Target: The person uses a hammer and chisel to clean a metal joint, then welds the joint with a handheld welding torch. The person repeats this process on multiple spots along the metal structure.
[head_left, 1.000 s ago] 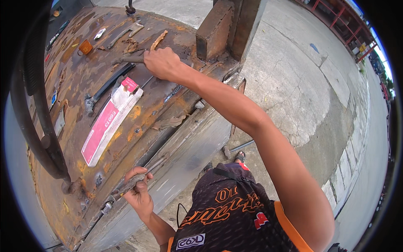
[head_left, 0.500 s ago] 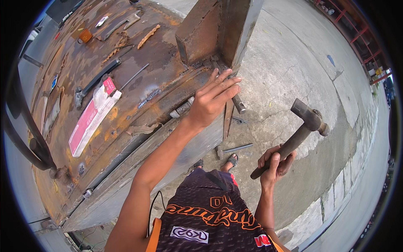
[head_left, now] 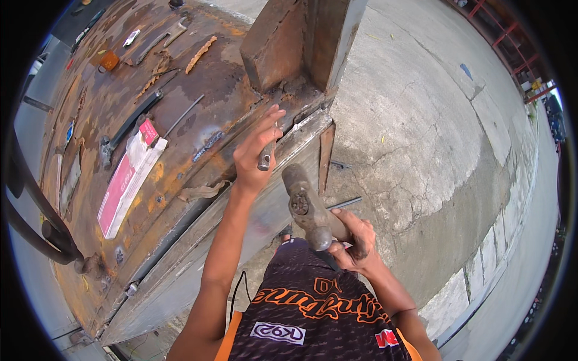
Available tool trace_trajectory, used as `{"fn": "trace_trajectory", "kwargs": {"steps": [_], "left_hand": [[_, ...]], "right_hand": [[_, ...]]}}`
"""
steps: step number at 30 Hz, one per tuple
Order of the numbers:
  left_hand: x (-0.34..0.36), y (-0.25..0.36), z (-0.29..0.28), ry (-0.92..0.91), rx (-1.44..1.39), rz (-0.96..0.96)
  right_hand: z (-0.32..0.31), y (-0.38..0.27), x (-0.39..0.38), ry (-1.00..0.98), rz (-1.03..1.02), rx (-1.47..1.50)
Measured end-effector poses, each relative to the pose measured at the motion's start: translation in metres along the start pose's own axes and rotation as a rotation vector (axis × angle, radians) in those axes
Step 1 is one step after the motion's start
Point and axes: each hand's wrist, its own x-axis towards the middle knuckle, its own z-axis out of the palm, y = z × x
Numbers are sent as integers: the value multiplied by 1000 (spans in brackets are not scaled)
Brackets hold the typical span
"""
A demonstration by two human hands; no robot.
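In my left hand [head_left: 256, 156] is a short steel bar [head_left: 264, 159], its round end toward me and its other end out of sight. This hand is over the near edge of a rusty steel slab [head_left: 226, 90], its fingers curled round the bar. My right hand [head_left: 358, 237] grips the handle of a ball-peen hammer [head_left: 308, 210] to the right of it. The hammer head is raised in front of me, apart from the bar. Beyond my left hand, a steel upright [head_left: 328, 51] with a gusset plate [head_left: 274, 48] stands on the slab's corner.
On the slab lie a torn pink-and-white box [head_left: 123, 192], a dark-handled tool [head_left: 135, 120], a thin rod [head_left: 183, 115] and an orange cup [head_left: 109, 61]. Dark bars [head_left: 45, 216] curve along the left. A metal handle [head_left: 346, 203] lies on the concrete floor [head_left: 409, 150].
My left hand has drawn the bar away from the upright's base, leftward and nearer me. My right hand has brought the hammer left, and its head has turned toward the slab.
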Motion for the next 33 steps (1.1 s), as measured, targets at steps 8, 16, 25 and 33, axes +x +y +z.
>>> {"fn": "trace_trajectory", "kwargs": {"steps": [8, 16, 25, 33], "left_hand": [[-7, -4, 1, 199, -160, -206], [-19, -13, 51, 599, -426, -255], [-23, -17, 50, 516, -379, -171], [-18, -7, 51, 527, -448, -358]], "right_hand": [[55, -42, 17, -63, -279, -547], [30, -74, 51, -299, -226, -982], [26, -78, 45, -332, -329, -1226], [18, -76, 62, -364, -279, -1450]]}}
